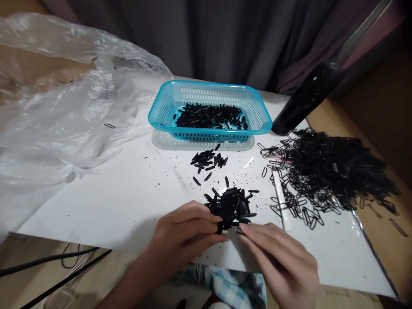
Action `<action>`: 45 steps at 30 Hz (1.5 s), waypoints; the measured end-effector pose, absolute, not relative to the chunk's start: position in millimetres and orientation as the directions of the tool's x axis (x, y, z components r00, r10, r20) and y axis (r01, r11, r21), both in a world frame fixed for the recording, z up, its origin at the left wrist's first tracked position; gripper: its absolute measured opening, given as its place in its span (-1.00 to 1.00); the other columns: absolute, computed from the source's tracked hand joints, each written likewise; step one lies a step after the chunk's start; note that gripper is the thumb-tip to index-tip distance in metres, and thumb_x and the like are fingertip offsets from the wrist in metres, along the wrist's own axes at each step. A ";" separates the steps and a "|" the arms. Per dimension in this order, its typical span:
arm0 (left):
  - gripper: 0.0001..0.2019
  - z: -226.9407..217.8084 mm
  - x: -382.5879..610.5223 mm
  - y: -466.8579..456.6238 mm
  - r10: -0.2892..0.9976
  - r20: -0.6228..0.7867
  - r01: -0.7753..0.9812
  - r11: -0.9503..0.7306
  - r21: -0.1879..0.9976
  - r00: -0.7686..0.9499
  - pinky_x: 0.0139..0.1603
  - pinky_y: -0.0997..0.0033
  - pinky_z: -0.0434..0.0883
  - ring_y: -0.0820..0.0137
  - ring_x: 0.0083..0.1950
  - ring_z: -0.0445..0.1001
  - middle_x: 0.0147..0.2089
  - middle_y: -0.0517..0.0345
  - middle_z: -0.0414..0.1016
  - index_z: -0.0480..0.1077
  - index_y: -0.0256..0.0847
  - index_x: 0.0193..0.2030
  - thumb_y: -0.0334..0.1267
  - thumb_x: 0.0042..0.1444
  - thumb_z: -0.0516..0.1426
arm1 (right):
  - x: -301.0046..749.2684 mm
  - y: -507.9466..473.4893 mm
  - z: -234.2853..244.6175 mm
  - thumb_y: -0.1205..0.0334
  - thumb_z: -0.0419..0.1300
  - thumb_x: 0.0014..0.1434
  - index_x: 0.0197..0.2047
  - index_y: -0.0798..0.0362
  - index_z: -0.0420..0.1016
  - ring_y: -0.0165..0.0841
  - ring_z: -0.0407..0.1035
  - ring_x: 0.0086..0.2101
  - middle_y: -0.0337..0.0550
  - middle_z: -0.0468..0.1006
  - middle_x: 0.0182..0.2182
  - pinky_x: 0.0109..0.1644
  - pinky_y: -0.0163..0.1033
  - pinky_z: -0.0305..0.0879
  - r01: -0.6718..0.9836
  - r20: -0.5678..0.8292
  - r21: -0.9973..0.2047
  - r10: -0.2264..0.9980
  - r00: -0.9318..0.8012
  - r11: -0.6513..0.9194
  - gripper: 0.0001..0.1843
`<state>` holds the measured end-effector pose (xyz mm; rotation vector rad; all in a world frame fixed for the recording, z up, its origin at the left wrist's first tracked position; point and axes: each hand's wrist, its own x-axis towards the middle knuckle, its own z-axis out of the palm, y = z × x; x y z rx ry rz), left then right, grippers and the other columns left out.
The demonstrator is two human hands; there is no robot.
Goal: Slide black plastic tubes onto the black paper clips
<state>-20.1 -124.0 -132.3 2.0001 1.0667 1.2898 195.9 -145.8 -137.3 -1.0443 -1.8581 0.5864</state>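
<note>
My left hand (183, 234) rests on the white sheet (128, 189) with its fingertips pinched together against the near edge of a small heap of short black pieces (230, 206). My right hand (278, 253) lies just right of it, fingers held close together and reaching toward the same heap. What sits between the fingertips is too small to make out. A second, smaller cluster of black pieces (207, 159) lies farther back. Behind it stands a turquoise slotted basket (257, 113) holding more black pieces.
A big tangled pile of black wire clips (328, 171) covers the right side of the sheet. A black cylindrical object (305, 101) leans in from the upper right. Crumpled clear plastic (58, 107) fills the left. Dark cables (54, 268) run below the sheet at left.
</note>
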 end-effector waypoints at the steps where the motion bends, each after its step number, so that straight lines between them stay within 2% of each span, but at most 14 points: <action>1: -0.94 -132.3 -20.0 -124.0 0.836 0.498 0.332 -0.549 0.767 0.232 -0.23 0.45 0.60 0.37 -0.29 0.60 -0.28 0.10 0.66 0.56 -0.20 -0.34 -0.35 0.15 0.33 | 197.1 -146.2 -138.8 0.55 0.21 0.25 0.06 0.00 0.57 -0.32 0.57 -0.27 -0.15 0.68 -0.17 -0.25 -0.19 0.53 0.418 0.464 -0.733 0.844 -0.270 0.537 -0.61; 7: -0.89 -131.0 -18.0 -124.6 0.850 0.458 0.361 -0.526 0.770 0.261 -0.23 0.49 0.59 0.37 -0.28 0.62 -0.29 0.08 0.65 0.52 -0.21 -0.37 -0.42 0.17 0.30 | 198.8 -146.3 -141.9 0.59 0.19 0.23 0.09 0.07 0.55 -0.31 0.56 -0.21 -0.09 0.68 -0.13 -0.21 -0.18 0.54 0.379 0.472 -0.730 0.821 -0.322 0.569 -0.59; 19: -0.89 -135.3 -17.5 -124.5 0.827 0.477 0.390 -0.561 0.730 0.298 -0.19 0.50 0.56 0.40 -0.25 0.60 -0.26 0.10 0.63 0.49 -0.21 -0.34 -0.45 0.18 0.28 | 197.4 -146.5 -142.8 0.56 0.17 0.28 0.14 -0.01 0.52 -0.31 0.56 -0.22 -0.10 0.67 -0.12 -0.21 -0.17 0.54 0.398 0.435 -0.735 0.832 -0.345 0.549 -0.56; 25: -0.92 -138.1 -16.7 -125.6 0.808 0.489 0.426 -0.588 0.688 0.327 -0.15 0.49 0.54 0.40 -0.23 0.58 -0.26 0.13 0.61 0.50 -0.23 -0.30 -0.44 0.22 0.25 | 198.4 -146.1 -140.2 0.57 0.14 0.29 0.16 0.01 0.51 -0.31 0.53 -0.25 -0.07 0.66 -0.14 -0.27 -0.19 0.50 0.454 0.429 -0.692 0.825 -0.367 0.562 -0.55; 30: -0.89 -136.9 -17.2 -125.3 0.785 0.498 0.438 -0.619 0.652 0.368 -0.13 0.44 0.54 0.37 -0.23 0.58 -0.26 0.09 0.63 0.49 -0.23 -0.29 -0.40 0.29 0.19 | 203.6 -141.6 -131.4 0.55 0.14 0.31 0.18 0.03 0.46 -0.33 0.51 -0.27 -0.09 0.65 -0.14 -0.26 -0.22 0.50 0.471 0.389 -0.656 0.800 -0.457 0.589 -0.56; 33: -0.89 -137.7 -18.2 -125.0 0.783 0.477 0.436 -0.620 0.652 0.398 -0.08 0.44 0.54 0.37 -0.20 0.58 -0.23 0.07 0.63 0.49 -0.24 -0.27 -0.38 0.31 0.17 | 205.4 -136.6 -125.9 0.51 0.11 0.33 0.12 0.10 0.50 -0.33 0.50 -0.30 -0.08 0.66 -0.16 -0.29 -0.23 0.48 0.495 0.411 -0.594 0.768 -0.491 0.634 -0.65; 36: -0.86 -140.0 -19.2 -125.5 0.779 0.455 0.432 -0.621 0.654 0.432 -0.06 0.42 0.53 0.36 -0.18 0.57 -0.21 0.07 0.63 0.49 -0.24 -0.28 -0.37 0.34 0.15 | 205.8 -131.8 -122.3 0.48 0.10 0.35 0.02 0.14 0.55 -0.35 0.45 -0.39 -0.09 0.67 -0.23 -0.40 -0.24 0.41 0.506 0.432 -0.543 0.740 -0.515 0.669 -0.73; 38: -0.85 -140.7 -19.8 -125.8 0.773 0.446 0.418 -0.624 0.660 0.450 -0.06 0.41 0.51 0.36 -0.18 0.56 -0.19 0.07 0.62 0.47 -0.25 -0.29 -0.38 0.34 0.14 | 206.2 -129.9 -122.4 0.48 0.10 0.35 0.01 0.15 0.56 -0.36 0.43 -0.40 -0.10 0.68 -0.24 -0.41 -0.25 0.39 0.479 0.438 -0.567 0.738 -0.514 0.670 -0.74; 45: -0.86 -136.3 -19.5 -125.7 0.761 0.448 0.341 -0.624 0.703 0.469 -0.16 0.45 0.49 0.39 -0.24 0.54 -0.24 0.07 0.60 0.44 -0.26 -0.32 -0.45 0.30 0.16 | 208.1 -131.4 -130.9 0.52 0.13 0.33 0.03 0.09 0.53 -0.38 0.51 -0.28 -0.13 0.67 -0.19 -0.24 -0.24 0.47 0.295 0.421 -0.741 0.760 -0.495 0.603 -0.71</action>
